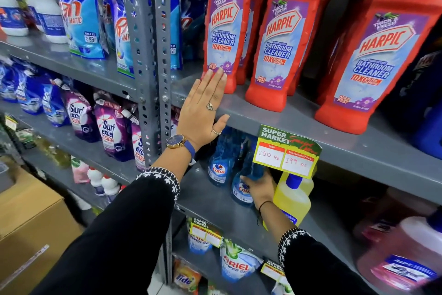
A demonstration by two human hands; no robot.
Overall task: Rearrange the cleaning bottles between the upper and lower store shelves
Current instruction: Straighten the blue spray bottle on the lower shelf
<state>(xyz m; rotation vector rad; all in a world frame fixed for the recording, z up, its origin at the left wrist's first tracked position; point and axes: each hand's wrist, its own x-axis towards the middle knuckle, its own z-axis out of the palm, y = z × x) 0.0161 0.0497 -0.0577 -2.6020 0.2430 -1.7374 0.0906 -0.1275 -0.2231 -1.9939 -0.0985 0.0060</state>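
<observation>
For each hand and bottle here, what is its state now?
Left hand: open, flat, fingertips touching the leftmost Harpic bottle.
Right hand: closed around a blue Colin bottle on the lower shelf.
Other Harpic bottles: upright on the upper shelf.
Yellow bottle: upright, capped.

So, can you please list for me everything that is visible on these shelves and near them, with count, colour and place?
Harpic bottles: three in front, more behind, red, upper shelf right bay.
Colin bottles: two seen, blue, lower shelf under the price tag.
Yellow bottle: one, yellow with blue cap, lower shelf right of the Colin bottles.
Price tag: one, green and yellow, edge of upper shelf.
Surf Excel pouches: several, purple and blue, left bay.
Ariel pouch: one, white and green, bottom shelf.
Pink jug: one, bottom right.
Cardboard box: one, brown, bottom left.
Left hand: flat and open, fingertips against the leftmost Harpic bottle.
Right hand: grip closed on one Colin bottle.
</observation>
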